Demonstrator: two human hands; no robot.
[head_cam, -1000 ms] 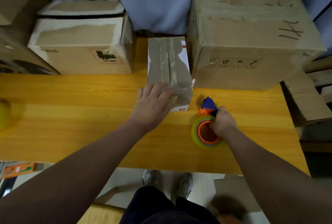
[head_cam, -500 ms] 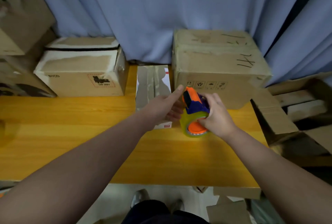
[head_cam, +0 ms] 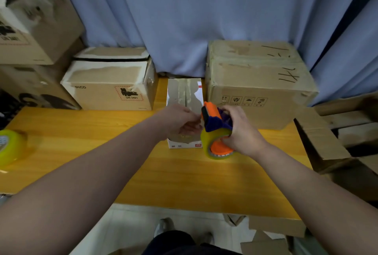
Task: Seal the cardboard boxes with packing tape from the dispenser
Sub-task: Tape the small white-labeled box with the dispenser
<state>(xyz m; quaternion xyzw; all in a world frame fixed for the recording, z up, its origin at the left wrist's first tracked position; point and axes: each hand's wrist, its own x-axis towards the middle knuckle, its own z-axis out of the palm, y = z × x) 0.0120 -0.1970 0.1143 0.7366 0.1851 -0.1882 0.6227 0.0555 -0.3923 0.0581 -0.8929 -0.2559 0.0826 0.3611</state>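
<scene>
The fingers (head_cam: 227,110) of the right hand (head_cam: 242,132) are wrapped round the tape dispenser (head_cam: 214,120), thumb beneath, holding it firmly. The fingers (head_cam: 193,126) of the left hand (head_cam: 179,120) are curled, with the tips touching the dispenser's orange front edge; whether they pinch a tape end I cannot tell. There is one dispenser, orange and blue. Its yellowish roll (head_cam: 205,142) stands on edge with the orange hub facing the person, and the blade end points up and away toward the left hand. It sits low at the near right corner of the small box (head_cam: 184,91), which lies partly under the left hand; whether it touches the counter (head_cam: 102,132) is unclear. That box has its long axis running away from the person, with tape strips along its top, white sides and small red print too fine to read. Three boxes stand in a row at the back of the counter. The small box is in the middle. The left box (head_cam: 106,93) is printed "PICO" and has a red dashed label reading "UN 3481". The large box (head_cam: 259,82) on the right shows four handling symbols and black handwritten strokes. A second, loose roll (head_cam: 10,148) of tape lies at the counter's far left edge, well apart. More boxes (head_cam: 41,29) are stacked beyond it, in front of a blue curtain (head_cam: 184,19).
</scene>
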